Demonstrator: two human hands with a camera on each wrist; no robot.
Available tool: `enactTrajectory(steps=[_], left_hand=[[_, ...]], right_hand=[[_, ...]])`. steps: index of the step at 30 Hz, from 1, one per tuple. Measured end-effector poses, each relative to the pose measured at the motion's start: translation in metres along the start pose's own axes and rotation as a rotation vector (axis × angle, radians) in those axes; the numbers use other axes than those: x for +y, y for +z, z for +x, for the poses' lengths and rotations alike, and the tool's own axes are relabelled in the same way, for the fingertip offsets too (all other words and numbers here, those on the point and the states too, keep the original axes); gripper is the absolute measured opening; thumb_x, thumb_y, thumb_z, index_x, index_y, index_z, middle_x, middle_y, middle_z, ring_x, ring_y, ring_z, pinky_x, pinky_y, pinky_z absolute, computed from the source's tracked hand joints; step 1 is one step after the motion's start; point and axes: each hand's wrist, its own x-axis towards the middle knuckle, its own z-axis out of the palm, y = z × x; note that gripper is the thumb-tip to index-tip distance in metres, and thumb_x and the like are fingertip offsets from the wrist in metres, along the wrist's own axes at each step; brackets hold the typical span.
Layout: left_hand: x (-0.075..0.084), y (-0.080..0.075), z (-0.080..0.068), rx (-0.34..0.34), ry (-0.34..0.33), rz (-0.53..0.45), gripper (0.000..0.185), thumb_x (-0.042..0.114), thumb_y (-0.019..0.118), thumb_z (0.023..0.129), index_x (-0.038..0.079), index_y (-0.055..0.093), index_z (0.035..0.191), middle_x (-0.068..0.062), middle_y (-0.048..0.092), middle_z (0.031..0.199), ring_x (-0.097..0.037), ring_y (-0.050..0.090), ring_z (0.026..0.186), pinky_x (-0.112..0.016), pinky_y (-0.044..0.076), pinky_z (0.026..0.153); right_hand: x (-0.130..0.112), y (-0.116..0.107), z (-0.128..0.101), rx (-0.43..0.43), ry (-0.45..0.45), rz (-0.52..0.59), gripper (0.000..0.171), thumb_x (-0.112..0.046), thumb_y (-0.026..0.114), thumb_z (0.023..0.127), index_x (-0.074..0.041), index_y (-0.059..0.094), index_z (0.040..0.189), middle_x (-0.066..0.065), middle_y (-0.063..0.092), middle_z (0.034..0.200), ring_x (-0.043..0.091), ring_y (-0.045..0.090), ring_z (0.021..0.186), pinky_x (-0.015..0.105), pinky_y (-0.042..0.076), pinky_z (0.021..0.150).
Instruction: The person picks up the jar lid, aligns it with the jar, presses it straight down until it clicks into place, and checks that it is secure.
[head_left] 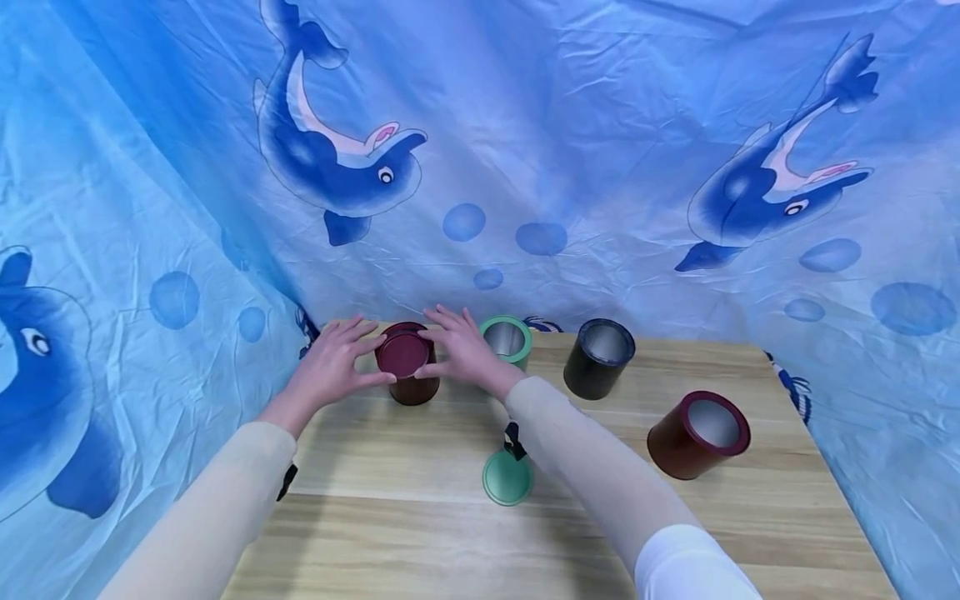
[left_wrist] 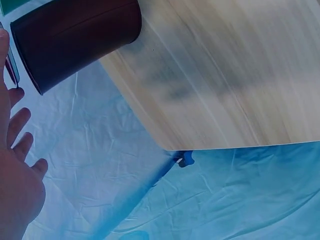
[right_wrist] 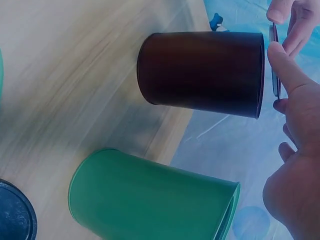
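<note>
A round dark red lid [head_left: 403,356] is pinched at its edges from both sides, by my left hand [head_left: 333,362] and my right hand [head_left: 467,348]. Directly beneath stands a dark red canister [head_left: 414,392]. In the right wrist view a narrow gap shows between the lid [right_wrist: 276,65] and the rim of the canister [right_wrist: 202,72]. Only part of the left hand [left_wrist: 20,185] and a thin sliver of lid appear in the left wrist view. Just right of the right hand is an open green canister [head_left: 517,333], partly hidden behind that hand.
A black canister [head_left: 598,362] stands open toward the back right of the wooden table [head_left: 375,533]. Nearer on the right is another open dark red canister [head_left: 686,442]. A green lid [head_left: 507,477] lies beside the right forearm. A black lid [right_wrist: 15,212] shows in the right wrist view.
</note>
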Motion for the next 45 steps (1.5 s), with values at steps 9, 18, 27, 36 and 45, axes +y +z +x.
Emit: enactTrajectory(steps=[9, 18, 27, 36, 45], left_hand=[[-0.004, -0.003, 0.008, -0.078, -0.055, -0.038, 0.079, 0.055, 0.085, 0.087, 0.006, 0.066, 0.146, -0.023, 0.054, 0.157, -0.05, 0.036, 0.154, -0.072, 0.026, 0.123], [-0.012, -0.004, 0.014, -0.127, -0.056, -0.064, 0.076, 0.053, 0.084, 0.089, 0.007, 0.065, 0.147, -0.024, 0.053, 0.157, -0.051, 0.034, 0.154, -0.073, 0.026, 0.123], [-0.014, -0.006, 0.018, -0.183, -0.082, -0.078, 0.075, 0.052, 0.081, 0.092, 0.007, 0.063, 0.149, -0.024, 0.051, 0.159, -0.051, 0.033, 0.155, -0.071, 0.026, 0.124], [-0.012, -0.003, 0.019, -0.152, -0.054, -0.078, 0.07, 0.051, 0.079, 0.094, 0.007, 0.066, 0.146, -0.025, 0.055, 0.156, -0.052, 0.036, 0.152, -0.072, 0.029, 0.121], [-0.013, -0.002, 0.022, -0.16, -0.066, -0.068, 0.07, 0.052, 0.078, 0.095, 0.009, 0.064, 0.148, -0.024, 0.054, 0.157, -0.051, 0.036, 0.153, -0.071, 0.028, 0.122]], right_hand=[[0.003, 0.0, 0.01, -0.034, 0.024, -0.015, 0.075, -0.056, 0.08, 0.092, -0.015, 0.062, 0.151, 0.008, 0.033, 0.174, 0.031, 0.019, 0.164, 0.064, 0.009, 0.131], [0.009, 0.002, 0.021, -0.088, 0.065, -0.021, 0.075, -0.061, 0.076, 0.094, -0.02, 0.06, 0.154, 0.003, 0.033, 0.174, 0.027, 0.016, 0.165, 0.062, 0.01, 0.132], [0.009, -0.003, 0.026, -0.135, 0.084, 0.039, 0.071, -0.059, 0.075, 0.096, -0.018, 0.062, 0.153, 0.005, 0.034, 0.174, 0.03, 0.015, 0.165, 0.061, 0.007, 0.132], [0.012, -0.001, 0.027, -0.143, 0.093, 0.054, 0.071, -0.059, 0.073, 0.097, -0.018, 0.06, 0.154, 0.008, 0.035, 0.173, 0.034, 0.017, 0.164, 0.064, 0.009, 0.131], [0.013, 0.002, 0.024, -0.122, 0.082, -0.038, 0.072, -0.064, 0.068, 0.098, -0.023, 0.057, 0.157, 0.005, 0.036, 0.173, 0.032, 0.019, 0.164, 0.06, 0.009, 0.132]])
